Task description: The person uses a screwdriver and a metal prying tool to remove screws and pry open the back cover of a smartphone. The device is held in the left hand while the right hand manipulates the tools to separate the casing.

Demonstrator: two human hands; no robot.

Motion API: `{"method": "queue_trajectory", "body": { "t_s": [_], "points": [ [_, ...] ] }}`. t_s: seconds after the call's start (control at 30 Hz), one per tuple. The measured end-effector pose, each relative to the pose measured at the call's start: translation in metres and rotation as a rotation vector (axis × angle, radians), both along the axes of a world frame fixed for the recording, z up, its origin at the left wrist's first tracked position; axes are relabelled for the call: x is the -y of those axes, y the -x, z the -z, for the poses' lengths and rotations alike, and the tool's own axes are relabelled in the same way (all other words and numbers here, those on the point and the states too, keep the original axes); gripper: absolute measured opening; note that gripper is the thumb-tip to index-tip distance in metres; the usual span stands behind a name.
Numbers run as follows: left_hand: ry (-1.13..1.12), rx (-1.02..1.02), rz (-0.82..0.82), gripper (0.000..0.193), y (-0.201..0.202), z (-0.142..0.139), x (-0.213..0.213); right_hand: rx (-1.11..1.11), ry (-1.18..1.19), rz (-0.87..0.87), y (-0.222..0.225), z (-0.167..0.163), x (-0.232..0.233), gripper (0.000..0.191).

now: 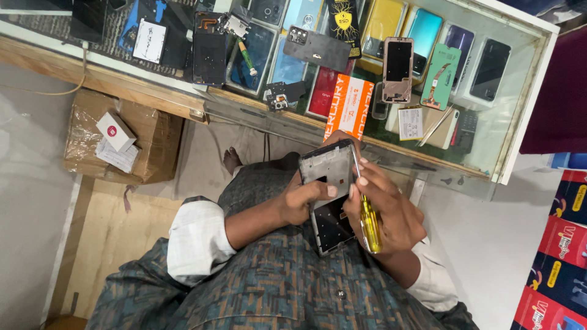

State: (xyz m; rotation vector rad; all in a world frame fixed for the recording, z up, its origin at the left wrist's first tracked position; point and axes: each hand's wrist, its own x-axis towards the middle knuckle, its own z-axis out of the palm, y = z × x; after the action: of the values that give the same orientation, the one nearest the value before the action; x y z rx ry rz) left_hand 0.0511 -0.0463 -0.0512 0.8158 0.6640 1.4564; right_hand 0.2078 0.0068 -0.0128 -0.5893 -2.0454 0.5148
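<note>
I hold an opened phone body [328, 177], a grey frame with a dark lower half, above my lap. My left hand [299, 200] grips its left edge, thumb lying across the middle. My right hand [382, 205] grips a yellow-handled screwdriver [369, 223]; its metal shaft runs up along the phone's right edge toward the top corner. Both hands touch the phone.
A glass display counter [520, 122] in front holds several phones, phone frames, back covers, an orange box [350, 107], a green screwdriver [247, 58] and tweezers [435, 127]. A taped cardboard box [147, 143] with a small white box sits on the floor at left. Red cartons [559, 263] stack at right.
</note>
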Motion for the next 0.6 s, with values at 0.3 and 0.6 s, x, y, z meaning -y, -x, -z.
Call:
{"method": "queue_trajectory", "body": {
  "t_s": [0.3, 0.6],
  "points": [
    [-0.006, 0.029, 0.028, 0.064, -0.008, 0.017, 0.003, -0.066, 0.041, -0.002, -0.006, 0.001, -0.001, 0.018],
    [0.087, 0.055, 0.052, 0.060, -0.010, 0.030, 0.007, -0.040, 0.089, 0.009, -0.007, -0.004, -0.003, 0.018]
  ]
}}
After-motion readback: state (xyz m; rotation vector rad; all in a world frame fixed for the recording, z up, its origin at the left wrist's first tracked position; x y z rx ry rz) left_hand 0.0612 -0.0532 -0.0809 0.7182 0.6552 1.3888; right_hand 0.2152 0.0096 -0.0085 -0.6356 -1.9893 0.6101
